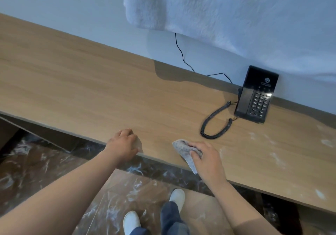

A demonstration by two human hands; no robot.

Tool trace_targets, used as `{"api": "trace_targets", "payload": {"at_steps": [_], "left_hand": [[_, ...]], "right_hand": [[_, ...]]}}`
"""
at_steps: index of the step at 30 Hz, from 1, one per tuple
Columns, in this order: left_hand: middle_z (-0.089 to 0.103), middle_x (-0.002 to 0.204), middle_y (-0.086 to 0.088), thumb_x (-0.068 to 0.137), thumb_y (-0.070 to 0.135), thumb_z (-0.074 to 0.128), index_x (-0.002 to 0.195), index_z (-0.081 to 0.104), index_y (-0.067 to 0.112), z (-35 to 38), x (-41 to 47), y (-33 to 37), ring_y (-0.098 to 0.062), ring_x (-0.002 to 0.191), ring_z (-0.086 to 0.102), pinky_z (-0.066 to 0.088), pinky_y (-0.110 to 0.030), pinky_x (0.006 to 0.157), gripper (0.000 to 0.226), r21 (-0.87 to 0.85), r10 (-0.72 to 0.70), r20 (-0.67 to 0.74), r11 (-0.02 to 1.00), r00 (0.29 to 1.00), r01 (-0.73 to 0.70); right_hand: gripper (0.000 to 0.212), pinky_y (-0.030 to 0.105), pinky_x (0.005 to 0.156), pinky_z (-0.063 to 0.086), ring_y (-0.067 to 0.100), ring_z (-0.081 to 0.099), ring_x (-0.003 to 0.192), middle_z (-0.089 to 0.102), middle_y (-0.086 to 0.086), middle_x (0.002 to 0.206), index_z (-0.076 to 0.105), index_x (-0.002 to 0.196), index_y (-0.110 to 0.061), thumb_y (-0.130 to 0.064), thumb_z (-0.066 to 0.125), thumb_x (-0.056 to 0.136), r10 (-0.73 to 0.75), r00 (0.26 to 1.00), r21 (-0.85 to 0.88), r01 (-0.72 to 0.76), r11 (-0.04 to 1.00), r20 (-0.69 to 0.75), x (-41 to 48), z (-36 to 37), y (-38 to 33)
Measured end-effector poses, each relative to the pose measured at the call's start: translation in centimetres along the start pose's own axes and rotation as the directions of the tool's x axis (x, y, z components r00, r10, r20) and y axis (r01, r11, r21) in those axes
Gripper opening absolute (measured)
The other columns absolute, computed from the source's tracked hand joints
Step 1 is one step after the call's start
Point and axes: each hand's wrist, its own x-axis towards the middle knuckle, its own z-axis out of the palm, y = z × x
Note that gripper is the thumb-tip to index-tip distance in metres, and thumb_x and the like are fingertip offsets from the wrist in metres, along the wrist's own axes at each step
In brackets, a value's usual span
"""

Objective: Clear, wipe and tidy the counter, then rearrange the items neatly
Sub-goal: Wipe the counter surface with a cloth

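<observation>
Counter (91,82) — cloth (181,148) under right hand (205,157)

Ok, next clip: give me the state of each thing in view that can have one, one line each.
cloth: crumpled, pressed flat on the counter under the right hand.
right hand: fingers closed on the cloth.
left hand: empty, resting on the counter's front edge.
counter: clean-looking on the left, white smears on the right.
telephone: handset on its cradle, coiled cord looped on the counter.
towel: hanging above the counter.
</observation>
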Motion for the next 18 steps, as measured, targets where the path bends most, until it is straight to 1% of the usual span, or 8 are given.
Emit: {"api": "trace_targets", "payload": {"at_steps": [2, 5, 6, 8, 11, 15, 16, 18], "left_hand": [[0.027, 0.152, -0.004, 0.095, 0.038, 0.051, 0.141, 0.043, 0.017, 0.0, 0.4, 0.8, -0.028, 0.135, 0.033, 0.033, -0.039, 0.111, 0.051, -0.013, -0.019, -0.032, 1.0, 0.999, 0.018], [0.032, 0.15, -0.005, 0.095, 0.034, 0.051, 0.139, 0.043, 0.018, 0.1, 1.7, 3.0, -0.029, 0.133, 0.035, 0.035, -0.037, 0.109, 0.048, -0.037, 0.01, -0.131, 0.999, 0.991, -0.014], [0.033, 0.15, -0.006, 0.095, 0.034, 0.051, 0.139, 0.043, 0.018, 0.0, 2.2, 3.9, -0.029, 0.133, 0.035, 0.035, -0.036, 0.108, 0.047, -0.044, 0.024, -0.155, 0.999, 0.988, -0.031], [0.034, 0.15, -0.006, 0.095, 0.033, 0.051, 0.138, 0.044, 0.018, 0.1, 3.5, 5.9, -0.03, 0.132, 0.036, 0.034, -0.033, 0.106, 0.046, -0.06, 0.048, -0.19, 0.996, 0.981, -0.06], [0.037, 0.148, -0.005, 0.094, 0.032, 0.051, 0.138, 0.044, 0.019, 0.3, 5.3, 8.6, -0.029, 0.132, 0.038, 0.033, -0.034, 0.106, 0.046, -0.085, 0.054, -0.215, 0.994, 0.975, -0.074], [0.053, 0.135, -0.01, 0.083, 0.042, 0.043, 0.133, 0.054, 0.016, 0.9, 7.6, 10.8, -0.036, 0.124, 0.05, 0.039, -0.047, 0.102, 0.057, -0.086, 0.024, -0.306, 0.995, 0.952, -0.053], [0.054, 0.133, -0.012, 0.083, 0.042, 0.046, 0.131, 0.056, 0.015, 1.0, 8.3, 11.1, -0.038, 0.124, 0.05, 0.04, -0.051, 0.102, 0.055, -0.084, 0.022, -0.325, 0.995, 0.946, -0.052], [0.049, 0.14, -0.013, 0.089, 0.039, 0.055, 0.132, 0.054, 0.015, 1.4, 9.6, 11.5, -0.039, 0.132, 0.042, 0.034, -0.057, 0.107, 0.05, -0.069, 0.01, -0.327, 0.997, 0.945, -0.034]], "right_hand": [[0.028, 0.016, 0.084, 0.04, 0.003, 0.055, 0.102, 0.062, -0.011, 0.109, 0.068, 0.117, -0.028, -0.017, 0.058, 0.093, -0.014, 1.0, -0.007, 0.013, 1.0, -0.01, 1.7, -0.7, 0.4], [0.028, 0.008, 0.074, 0.035, 0.0, 0.052, 0.092, 0.059, -0.012, 0.104, 0.068, 0.118, -0.028, -0.019, 0.059, 0.093, -0.031, 0.999, -0.004, 0.031, 1.0, -0.032, 4.3, -2.1, 1.4], [0.028, 0.009, 0.073, 0.036, 0.0, 0.052, 0.09, 0.059, -0.012, 0.105, 0.068, 0.118, -0.028, -0.019, 0.059, 0.093, -0.031, 0.999, 0.001, 0.032, 1.0, -0.036, 5.2, -2.7, 1.8], [0.029, 0.017, 0.075, 0.038, 0.003, 0.053, 0.093, 0.06, -0.011, 0.108, 0.067, 0.119, -0.029, -0.02, 0.058, 0.093, -0.033, 0.999, -0.008, 0.033, 0.999, -0.044, 7.1, -3.9, 2.7], [0.029, 0.023, 0.079, 0.042, 0.01, 0.057, 0.099, 0.06, -0.006, 0.11, 0.067, 0.119, -0.027, -0.018, 0.059, 0.093, -0.023, 0.998, 0.003, 0.024, 1.0, -0.051, 10.0, -5.7, 4.2], [0.028, 0.026, 0.083, 0.044, 0.013, 0.058, 0.099, 0.061, -0.004, 0.106, 0.069, 0.117, -0.023, -0.014, 0.061, 0.091, -0.073, 0.994, 0.001, 0.073, 0.997, -0.082, 14.1, -7.7, 6.0], [0.029, 0.024, 0.084, 0.043, 0.013, 0.058, 0.099, 0.061, -0.003, 0.107, 0.068, 0.117, -0.022, -0.013, 0.06, 0.091, -0.088, 0.993, -0.004, 0.088, 0.996, -0.081, 15.3, -8.1, 6.4], [0.031, 0.023, 0.085, 0.041, 0.012, 0.057, 0.1, 0.062, -0.001, 0.11, 0.068, 0.119, -0.021, -0.012, 0.059, 0.092, -0.114, 0.99, -0.021, 0.113, 0.993, -0.077, 17.6, -8.9, 6.9]]}}
